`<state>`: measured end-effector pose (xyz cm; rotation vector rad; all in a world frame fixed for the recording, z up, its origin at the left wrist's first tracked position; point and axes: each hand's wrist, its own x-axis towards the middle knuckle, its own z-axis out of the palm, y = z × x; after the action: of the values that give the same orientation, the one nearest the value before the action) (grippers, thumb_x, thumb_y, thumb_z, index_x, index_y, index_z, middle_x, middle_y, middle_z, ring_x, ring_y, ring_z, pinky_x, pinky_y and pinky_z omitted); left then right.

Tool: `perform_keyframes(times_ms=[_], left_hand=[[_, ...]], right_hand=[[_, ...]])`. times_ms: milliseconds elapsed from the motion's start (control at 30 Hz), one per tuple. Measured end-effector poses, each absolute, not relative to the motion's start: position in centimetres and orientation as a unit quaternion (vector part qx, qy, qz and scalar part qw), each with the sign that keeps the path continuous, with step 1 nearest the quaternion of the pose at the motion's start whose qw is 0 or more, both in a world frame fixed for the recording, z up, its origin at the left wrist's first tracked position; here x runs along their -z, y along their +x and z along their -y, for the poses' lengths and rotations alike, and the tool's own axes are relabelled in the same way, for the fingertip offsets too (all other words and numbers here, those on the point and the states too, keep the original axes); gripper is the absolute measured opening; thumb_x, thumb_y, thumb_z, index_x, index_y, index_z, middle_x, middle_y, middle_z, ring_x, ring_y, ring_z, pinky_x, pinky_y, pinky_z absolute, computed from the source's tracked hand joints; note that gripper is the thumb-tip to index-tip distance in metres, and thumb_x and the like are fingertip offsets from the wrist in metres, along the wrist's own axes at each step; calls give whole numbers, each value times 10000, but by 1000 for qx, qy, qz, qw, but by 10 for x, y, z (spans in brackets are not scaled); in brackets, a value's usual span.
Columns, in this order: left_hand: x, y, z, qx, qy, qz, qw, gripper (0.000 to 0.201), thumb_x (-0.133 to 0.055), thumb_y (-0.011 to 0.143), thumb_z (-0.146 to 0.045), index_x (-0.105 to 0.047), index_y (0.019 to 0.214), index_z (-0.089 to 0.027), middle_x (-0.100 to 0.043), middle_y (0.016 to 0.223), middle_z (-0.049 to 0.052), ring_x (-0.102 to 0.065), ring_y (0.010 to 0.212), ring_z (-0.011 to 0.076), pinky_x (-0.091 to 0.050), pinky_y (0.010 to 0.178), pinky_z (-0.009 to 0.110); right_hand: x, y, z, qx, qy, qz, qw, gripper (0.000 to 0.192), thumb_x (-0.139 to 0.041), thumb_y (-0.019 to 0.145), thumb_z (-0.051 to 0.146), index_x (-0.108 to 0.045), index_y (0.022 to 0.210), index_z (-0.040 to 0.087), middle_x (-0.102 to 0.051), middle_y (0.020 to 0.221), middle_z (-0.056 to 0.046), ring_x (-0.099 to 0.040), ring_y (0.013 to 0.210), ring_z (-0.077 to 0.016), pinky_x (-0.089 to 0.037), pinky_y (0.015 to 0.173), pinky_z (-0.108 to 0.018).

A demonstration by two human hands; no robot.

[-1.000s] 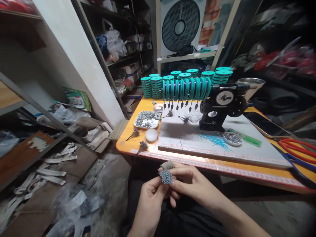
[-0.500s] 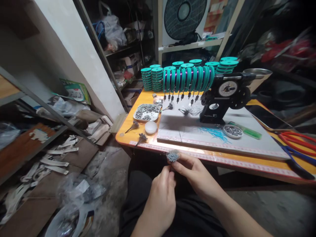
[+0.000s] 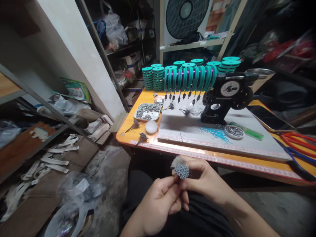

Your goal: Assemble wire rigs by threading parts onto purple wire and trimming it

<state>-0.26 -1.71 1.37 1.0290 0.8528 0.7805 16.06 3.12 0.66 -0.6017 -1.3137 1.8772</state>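
Note:
Over my lap, in front of the table edge, both hands are closed on a bundle of thin grey-tipped pieces (image 3: 182,170). My left hand (image 3: 160,204) pinches it from below, with the fingers curled beneath the tips. My right hand (image 3: 202,174) grips the bundle from the right side, thumb and fingers around it. The stems of the bundle are mostly hidden by my fingers. Similar bundles, one dark and spiky (image 3: 142,137), lie on the table's left front, beside a small round white container (image 3: 151,127).
On the orange table (image 3: 125,133) stands a black machine (image 3: 217,98) with green spools (image 3: 190,79). A white tray (image 3: 147,112) of small metal parts sits left. Right are a dish of metal bits (image 3: 234,131), blue strips (image 3: 214,134) and red-handled pliers (image 3: 300,141).
Both hands have shifted slightly lower with the bundle, which moved right and now turns its tips more toward me. The left hand's fingers have curled further under it.

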Motion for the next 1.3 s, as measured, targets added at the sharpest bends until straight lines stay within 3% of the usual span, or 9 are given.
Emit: perform_keyframes(times_ms=[167,267,367,467,600,733,933,1133,1300], left_hand=[[-15,-8,13,-302,414,-330,793,449,-595,871,-536,-562,739,-108,-594,635,50,-303,407,16,-179,420,217],[-14,-7,13,-314,411,-343,784,465,-580,879,-546,-571,741,-102,-587,615,44,-308,410,19,-188,426,213],[-13,-5,15,-330,422,-365,762,488,-552,889,-573,-585,768,-101,-518,566,0,-323,437,29,-204,446,210],[-9,-4,18,-343,452,-381,730,496,-510,917,-567,-606,779,-100,-427,517,-37,-331,441,37,-206,452,212],[-1,0,21,-355,409,-305,783,510,-539,904,-559,-599,692,-99,-477,523,-12,-295,354,12,-183,401,216],[2,4,22,-355,342,-243,835,514,-572,881,-568,-536,608,-134,-350,373,-68,-280,303,26,-260,417,214],[5,5,24,-343,360,-290,818,501,-569,883,-568,-599,689,-108,-462,434,-27,-332,324,32,-217,377,195],[19,9,26,-370,286,-203,860,503,-591,884,-524,-512,563,-146,-345,341,-59,-385,346,55,-447,600,256],[10,12,20,-362,372,-293,803,494,-511,909,-581,-577,727,-126,-409,393,-59,-286,297,31,-269,377,180]], right_hand=[[-21,165,-31,-653,-253,604,379,94,-807,741,250,-753,748,174,-588,800,-21,-598,717,-120,-540,622,-219],[-25,164,-25,-605,-291,627,395,68,-760,792,234,-739,746,189,-579,801,-22,-593,699,-124,-526,596,-226],[-22,161,-19,-588,-309,627,407,119,-675,869,268,-726,791,194,-561,843,-34,-592,671,-127,-499,519,-225],[-19,159,-17,-555,-318,633,436,132,-667,878,274,-715,790,189,-552,831,-35,-572,719,-134,-499,600,-238],[-18,158,-22,-640,-265,584,425,248,-752,792,426,-745,796,178,-574,859,-49,-562,757,-147,-497,648,-261],[-18,159,-25,-663,-241,577,412,216,-794,756,392,-764,770,178,-584,814,-36,-565,767,-137,-491,686,-249],[-13,158,-20,-680,-264,536,426,235,-799,740,409,-759,730,177,-561,802,-24,-539,645,-104,-446,527,-217],[-12,159,-20,-677,-240,548,429,190,-793,765,361,-775,767,172,-597,793,-32,-566,769,-122,-476,673,-217],[-11,157,-15,-711,-260,485,438,156,-713,839,320,-735,823,167,-537,912,-28,-590,505,-65,-452,388,-175]])
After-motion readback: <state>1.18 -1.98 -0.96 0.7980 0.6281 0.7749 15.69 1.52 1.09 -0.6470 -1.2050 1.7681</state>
